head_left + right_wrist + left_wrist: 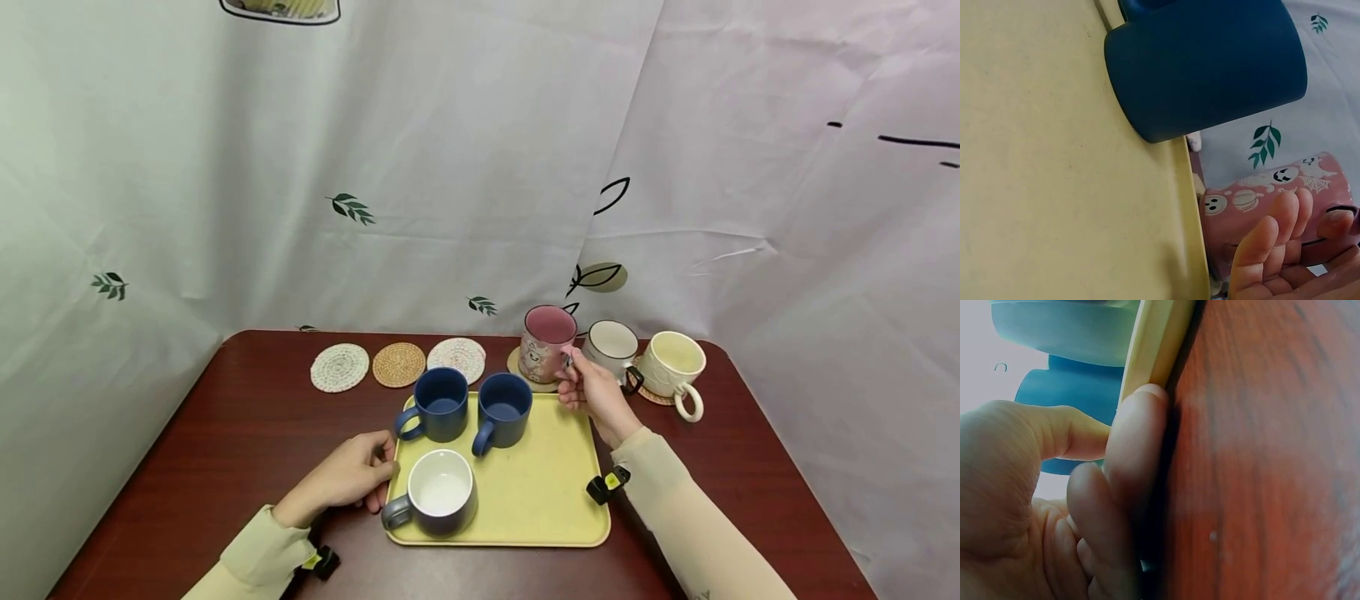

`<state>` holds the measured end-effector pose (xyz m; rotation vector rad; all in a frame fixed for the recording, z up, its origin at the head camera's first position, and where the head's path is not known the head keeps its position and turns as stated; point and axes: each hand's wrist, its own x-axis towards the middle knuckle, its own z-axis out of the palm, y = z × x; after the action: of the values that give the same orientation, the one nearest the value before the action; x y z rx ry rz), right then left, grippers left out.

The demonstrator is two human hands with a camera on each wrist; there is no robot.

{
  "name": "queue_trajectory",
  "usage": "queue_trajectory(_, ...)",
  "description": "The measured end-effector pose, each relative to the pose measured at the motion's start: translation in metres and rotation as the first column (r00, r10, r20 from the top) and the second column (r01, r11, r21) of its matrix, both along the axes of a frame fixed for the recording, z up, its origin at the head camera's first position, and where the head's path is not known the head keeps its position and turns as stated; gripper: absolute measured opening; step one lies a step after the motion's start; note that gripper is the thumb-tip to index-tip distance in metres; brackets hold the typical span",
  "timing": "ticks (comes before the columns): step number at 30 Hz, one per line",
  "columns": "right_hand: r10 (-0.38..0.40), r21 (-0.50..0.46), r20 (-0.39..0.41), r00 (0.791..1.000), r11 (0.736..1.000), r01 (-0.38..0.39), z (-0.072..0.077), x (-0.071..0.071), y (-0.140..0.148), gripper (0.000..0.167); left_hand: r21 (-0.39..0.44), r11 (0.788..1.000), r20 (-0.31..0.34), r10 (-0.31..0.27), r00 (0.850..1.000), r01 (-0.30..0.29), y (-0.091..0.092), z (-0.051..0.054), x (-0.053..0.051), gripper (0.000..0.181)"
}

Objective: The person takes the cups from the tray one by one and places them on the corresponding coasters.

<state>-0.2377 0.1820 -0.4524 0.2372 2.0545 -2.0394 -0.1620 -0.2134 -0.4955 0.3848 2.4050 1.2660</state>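
My left hand (352, 471) pinches the left rim of a yellow tray (540, 492); in the left wrist view its thumb and finger meet at the tray's edge (1157, 344). With my right hand (597, 392) I hold the handle of a pink mug (542, 354) behind the tray's back edge. Ghosts and pumpkins decorate this mug (1247, 206), which stands on a round tan coaster (514, 362). Two dark blue mugs (442, 408) stand along the back of the tray. At its front left corner is a grey mug (450, 517) with a white inside.
To the right of the pink mug are a white mug (609, 343) with a black handle and a cream mug (671, 367) on a coaster. A white coaster (340, 367), a tan coaster (399, 365) and a speckled coaster (459, 357) lie behind the tray. Fabric (450, 167) hangs around the table.
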Motion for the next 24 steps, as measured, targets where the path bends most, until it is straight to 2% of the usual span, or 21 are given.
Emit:
queue_trajectory(12, 0.026, 0.016, 0.003, 1.0, 1.0, -0.026, -0.002, -0.001, 0.003, 0.051, -0.001, 1.0, 0.0, 0.004, 1.0, -0.004, 0.0, 0.0, 0.001, 0.006)
queue_trajectory(19, 0.004, 0.074, -0.006, 1.0, 0.997, -0.004, -0.005, 0.002, 0.005, 0.065, 0.002, 1.0, 0.008, 0.007, 1.0, -0.007, 0.001, -0.001, 0.0, 0.006)
queue_trajectory(24, 0.014, 0.122, -0.059, 0.998, 0.993, -0.007, -0.006, 0.012, 0.012, 0.055, 0.0, 1.0, 0.006, 0.007, 1.0, -0.007, 0.001, -0.001, 0.001, 0.005)
